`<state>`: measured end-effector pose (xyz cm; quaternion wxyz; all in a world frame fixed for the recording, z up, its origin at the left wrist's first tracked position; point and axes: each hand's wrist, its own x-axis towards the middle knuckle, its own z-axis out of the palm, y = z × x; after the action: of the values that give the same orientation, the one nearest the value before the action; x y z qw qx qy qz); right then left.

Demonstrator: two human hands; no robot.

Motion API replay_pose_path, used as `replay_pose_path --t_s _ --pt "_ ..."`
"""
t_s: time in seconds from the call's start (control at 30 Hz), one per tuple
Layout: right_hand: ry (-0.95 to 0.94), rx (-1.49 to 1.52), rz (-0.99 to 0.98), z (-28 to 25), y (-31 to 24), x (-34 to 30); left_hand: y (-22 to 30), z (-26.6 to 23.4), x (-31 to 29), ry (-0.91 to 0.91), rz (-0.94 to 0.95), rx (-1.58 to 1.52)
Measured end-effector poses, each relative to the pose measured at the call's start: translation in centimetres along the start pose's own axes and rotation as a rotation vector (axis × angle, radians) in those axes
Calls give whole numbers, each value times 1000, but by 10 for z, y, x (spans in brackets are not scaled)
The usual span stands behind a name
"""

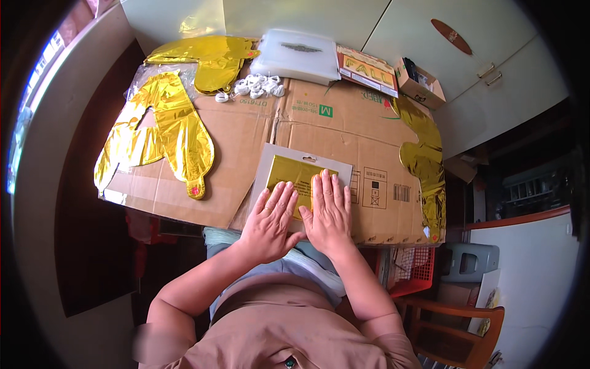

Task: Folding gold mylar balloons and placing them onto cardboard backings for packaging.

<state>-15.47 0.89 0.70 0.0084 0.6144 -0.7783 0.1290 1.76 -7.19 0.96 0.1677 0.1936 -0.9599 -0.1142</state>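
Note:
Both of my hands lie flat on a hang-hole packet [265,165] holding folded gold foil [295,169]. My left hand [270,216] presses on its left half, fingers stretched out and close together. Beside it my right hand [329,212] rests on the right half, palm down, fingers straight and thumb apart. Neither hand grips anything, and between them some of the foil shows. Under the packet is flattened brown cardboard [319,135]. To the left lies a flat gold letter-A foil balloon [175,123]; another gold foil balloon [218,67] lies behind it.
Several white string bundles [258,86] sit near the back, beside a stack of clear plastic bags [295,58]. A printed packet [367,71] and a small open box [421,83] stand farther right. Gold foil [424,154] hangs along the right edge. A wooden chair [452,332] is at lower right.

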Motion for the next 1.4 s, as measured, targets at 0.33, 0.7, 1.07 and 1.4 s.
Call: replay_pose_path --t_s 0.33,0.7,1.07,1.4 --pt "-59 -85 109 -19 36 -34 1 -13 -17 -33 -14 43" --pt "373 750 329 -60 66 -96 10 -45 -37 344 -369 -966" --pt "79 1545 142 -86 30 -38 31 -22 -21 72 -478 -2214" --pt "-115 1556 294 -79 63 -71 40 -11 -18 65 -493 -2172"
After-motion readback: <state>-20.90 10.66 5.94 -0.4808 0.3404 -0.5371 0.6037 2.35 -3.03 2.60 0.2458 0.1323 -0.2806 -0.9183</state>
